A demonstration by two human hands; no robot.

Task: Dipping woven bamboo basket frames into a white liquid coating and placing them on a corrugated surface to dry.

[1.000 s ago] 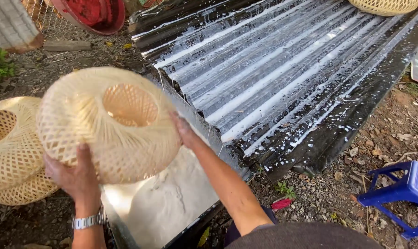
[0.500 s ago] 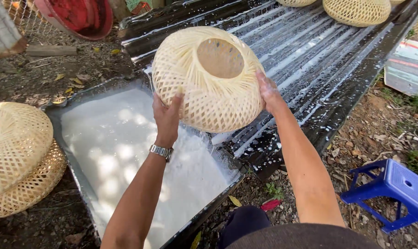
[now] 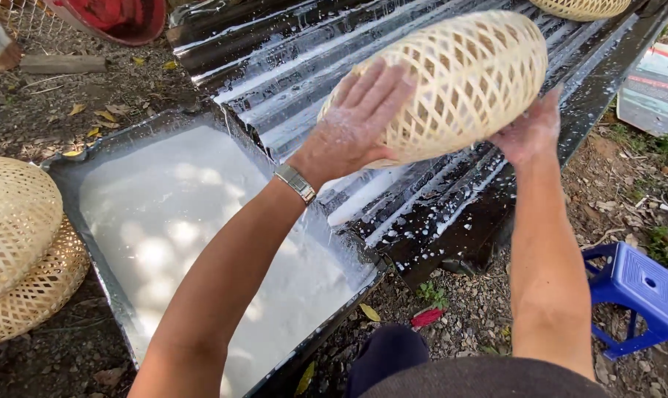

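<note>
Gripped between two flat palms: woven bamboo basket, tilted, held in the upper middle of the frame above the wet corrugated metal sheet. Left hand spread open and pressed against its near side, fingers splayed, wristwatch on the wrist; right hand cupped open against its lower right side. Neither hand closed round anything.

Best held level with even pressure from both palms, probably, and kept over the sheet so drips ran down the grooves toward the tray of white liquid at lower left.

Counted: one basket held, two more stacked at the left edge, part of another at the top edge; one tray; one blue plastic stool at lower right.
</note>
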